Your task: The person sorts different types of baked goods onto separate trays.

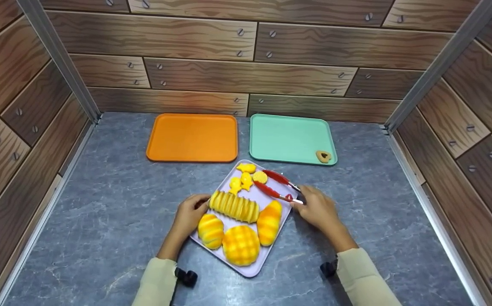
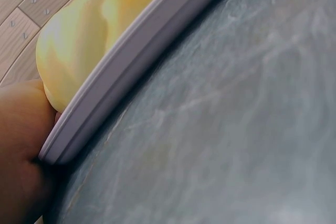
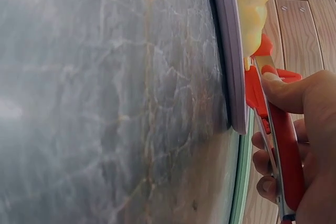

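Observation:
On the lilac tray (image 1: 250,271), turned at an angle, lie a ridged long loaf (image 1: 234,206), a crescent-shaped roll (image 1: 269,223), a round checkered bun (image 1: 241,245) and a striped bun (image 1: 210,230). Several small yellow fish-shaped pieces (image 1: 246,168) and a round cookie (image 1: 260,177) are at its far end. My left hand (image 1: 189,214) grips the tray's left edge; its fingertips are partly hidden. My right hand (image 1: 319,209) holds red tongs (image 1: 273,193) over the tray, their tips apart on either side of the round cookie. The right wrist view shows fingers and thumb around the tongs (image 3: 286,156).
Behind the lilac tray stand an orange tray (image 1: 192,138) on the left and a mint green tray (image 1: 290,138) on the right. A heart-marked cookie (image 1: 323,157) lies in the green tray's near right corner. Wood-patterned walls (image 1: 199,76) enclose the grey tabletop (image 1: 114,204).

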{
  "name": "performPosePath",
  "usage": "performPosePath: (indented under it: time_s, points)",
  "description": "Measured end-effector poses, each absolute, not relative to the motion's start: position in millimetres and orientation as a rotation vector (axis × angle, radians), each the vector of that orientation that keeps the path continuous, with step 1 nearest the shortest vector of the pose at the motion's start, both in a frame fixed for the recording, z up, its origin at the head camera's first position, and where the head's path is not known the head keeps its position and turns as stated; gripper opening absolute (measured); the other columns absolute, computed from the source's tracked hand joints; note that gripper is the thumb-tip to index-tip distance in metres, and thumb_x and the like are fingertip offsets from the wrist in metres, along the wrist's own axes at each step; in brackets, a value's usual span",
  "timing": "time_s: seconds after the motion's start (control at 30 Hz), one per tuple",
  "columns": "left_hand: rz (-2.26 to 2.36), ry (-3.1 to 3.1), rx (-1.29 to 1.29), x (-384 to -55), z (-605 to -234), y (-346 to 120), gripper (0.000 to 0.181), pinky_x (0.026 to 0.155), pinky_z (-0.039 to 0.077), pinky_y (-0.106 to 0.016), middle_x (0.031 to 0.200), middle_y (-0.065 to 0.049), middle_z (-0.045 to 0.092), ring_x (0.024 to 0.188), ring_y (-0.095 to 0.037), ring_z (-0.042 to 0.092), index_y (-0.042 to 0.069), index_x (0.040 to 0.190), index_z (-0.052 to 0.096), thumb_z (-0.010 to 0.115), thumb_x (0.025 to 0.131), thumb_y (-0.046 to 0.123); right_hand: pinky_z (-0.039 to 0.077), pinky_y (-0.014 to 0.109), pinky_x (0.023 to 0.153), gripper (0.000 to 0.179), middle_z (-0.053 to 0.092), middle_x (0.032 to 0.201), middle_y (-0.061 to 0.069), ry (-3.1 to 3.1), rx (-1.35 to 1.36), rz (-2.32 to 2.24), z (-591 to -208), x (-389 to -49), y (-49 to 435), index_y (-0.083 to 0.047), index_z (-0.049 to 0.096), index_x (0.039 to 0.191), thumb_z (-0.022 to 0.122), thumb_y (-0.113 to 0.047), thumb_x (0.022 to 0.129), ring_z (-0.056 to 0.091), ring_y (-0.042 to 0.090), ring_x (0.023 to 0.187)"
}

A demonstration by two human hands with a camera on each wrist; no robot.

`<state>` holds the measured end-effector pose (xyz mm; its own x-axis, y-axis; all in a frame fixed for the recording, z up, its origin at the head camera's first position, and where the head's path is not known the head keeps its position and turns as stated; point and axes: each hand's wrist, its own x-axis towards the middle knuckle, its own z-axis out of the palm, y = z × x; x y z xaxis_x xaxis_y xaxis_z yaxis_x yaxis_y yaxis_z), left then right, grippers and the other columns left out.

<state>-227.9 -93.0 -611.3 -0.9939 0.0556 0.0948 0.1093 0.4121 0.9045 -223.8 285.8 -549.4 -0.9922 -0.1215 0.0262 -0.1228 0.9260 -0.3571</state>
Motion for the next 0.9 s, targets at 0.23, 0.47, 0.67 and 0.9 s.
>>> performPosePath:
  time_s: [0.23, 0.47, 0.67, 0.9]
  points:
    - [-1.663, -2.594, -0.15, -227.9, -610.7, -92.5, 0.023, 0.094, 0.05, -0.043, 0.116, -0.008, 0.071, 0.106, -0.022, 0.064, 0.011, 0.117, 0.074, 0.065, 0.099, 0.02, 0.043, 0.059, 0.103, 0.065, 0.061, 0.138, 0.016, -3.025, 0.209, 0.565, -554.7, -224.1, 287.1, -0.003, 0.056, 0.141, 0.075, -0.038, 0.09, 0.058, 0.038, 0.123]
    - [-1.663, -2.597, -0.151, -228.2, -610.6, -92.8, 0.023, 0.092, 0.051, -0.043, 0.116, -0.007, 0.071, 0.104, -0.021, 0.064, 0.01, 0.117, 0.074, 0.065, 0.099, 0.019, 0.043, 0.058, 0.104, 0.064, 0.062, 0.136, 0.014, -3.008, 0.172, 0.644, -557.2, -223.0, 289.2, -0.006, 0.058, 0.14, 0.076, -0.038, 0.088, 0.059, 0.036, 0.122]
    - [-1.676, -2.6, -0.137, -228.1, -610.0, -93.5, 0.022, 0.093, 0.051, -0.042, 0.116, -0.006, 0.071, 0.105, -0.02, 0.064, 0.011, 0.117, 0.074, 0.065, 0.099, 0.019, 0.042, 0.059, 0.104, 0.067, 0.061, 0.137, 0.017, -2.989, 0.131, 0.697, -557.9, -220.4, 291.6, -0.007, 0.056, 0.141, 0.078, -0.038, 0.087, 0.058, 0.038, 0.122]
    - [-1.677, -2.597, -0.152, -227.8, -610.2, -92.5, 0.022, 0.092, 0.051, -0.042, 0.115, -0.005, 0.071, 0.104, -0.02, 0.064, 0.012, 0.118, 0.074, 0.065, 0.099, 0.019, 0.042, 0.06, 0.103, 0.066, 0.061, 0.137, 0.016, -2.971, 0.116, 0.723, -559.0, -217.9, 294.8, -0.009, 0.055, 0.141, 0.078, -0.038, 0.086, 0.058, 0.037, 0.122]
